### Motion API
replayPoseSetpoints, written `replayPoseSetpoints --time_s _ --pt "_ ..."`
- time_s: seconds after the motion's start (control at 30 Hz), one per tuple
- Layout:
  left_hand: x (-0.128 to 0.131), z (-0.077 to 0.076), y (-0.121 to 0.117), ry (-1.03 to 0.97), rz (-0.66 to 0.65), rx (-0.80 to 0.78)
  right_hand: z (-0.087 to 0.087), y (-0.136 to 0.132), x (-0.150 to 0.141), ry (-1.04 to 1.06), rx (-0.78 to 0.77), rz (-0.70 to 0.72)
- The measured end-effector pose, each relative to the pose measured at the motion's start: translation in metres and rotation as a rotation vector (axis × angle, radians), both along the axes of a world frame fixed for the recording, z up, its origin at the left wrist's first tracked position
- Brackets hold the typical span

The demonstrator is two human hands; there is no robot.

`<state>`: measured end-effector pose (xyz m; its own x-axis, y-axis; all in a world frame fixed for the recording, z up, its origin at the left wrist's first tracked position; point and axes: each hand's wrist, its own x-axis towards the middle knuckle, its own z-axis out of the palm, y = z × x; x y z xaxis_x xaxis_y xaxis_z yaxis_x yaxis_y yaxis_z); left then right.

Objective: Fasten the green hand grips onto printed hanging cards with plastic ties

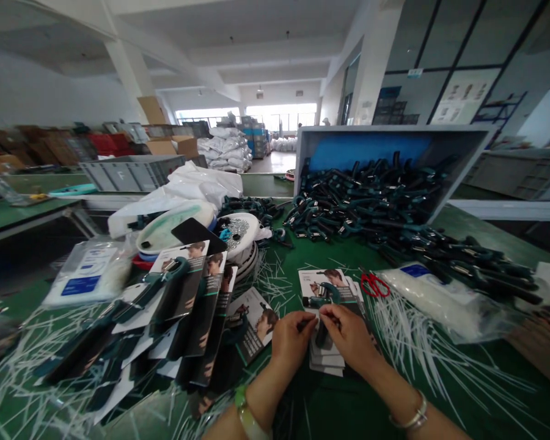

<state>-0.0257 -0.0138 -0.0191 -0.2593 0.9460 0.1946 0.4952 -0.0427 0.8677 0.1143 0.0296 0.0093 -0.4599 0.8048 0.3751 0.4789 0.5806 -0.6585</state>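
My left hand (pixel 293 337) and my right hand (pixel 347 334) meet at the fingertips, both closed in a pinch. They are just over a dark green hand tool with a black handle (pixel 326 293), which lies on a printed card (pixel 309 278) on top of a small stack of cards. Whatever is between my fingertips is too small or hidden to make out. To the left, printed cards with similar tools on them (pixel 183 293) are piled overlapping. Thin white cable ties (pixel 417 330) are spread to the right of my right hand, beside red-handled scissors (pixel 374 285).
A tipped grey bin (pixel 462 137) spills many dark green tools (pixel 366 195) across the back right. Bags of white ties lie at the left (pixel 89 275) and right (pixel 444 299). A white tub with small metal parts (pixel 238 235) stands behind the pile.
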Motion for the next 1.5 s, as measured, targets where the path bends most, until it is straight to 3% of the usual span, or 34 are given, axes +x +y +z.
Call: replayPoseSetpoints --time_s 0.37,1.1,1.5 --pt "0.005 -0.002 -0.002 0.035 -0.023 -0.008 -0.003 -0.004 0.002 -0.101 0.015 -0.003" --pt "0.005 -0.002 -0.003 -0.008 -0.014 -0.002 -0.008 -0.007 0.003 -0.051 0.064 0.005" --pt "0.005 -0.005 -0.002 0.007 -0.014 0.011 0.002 -0.001 0.002 -0.075 -0.185 0.020"
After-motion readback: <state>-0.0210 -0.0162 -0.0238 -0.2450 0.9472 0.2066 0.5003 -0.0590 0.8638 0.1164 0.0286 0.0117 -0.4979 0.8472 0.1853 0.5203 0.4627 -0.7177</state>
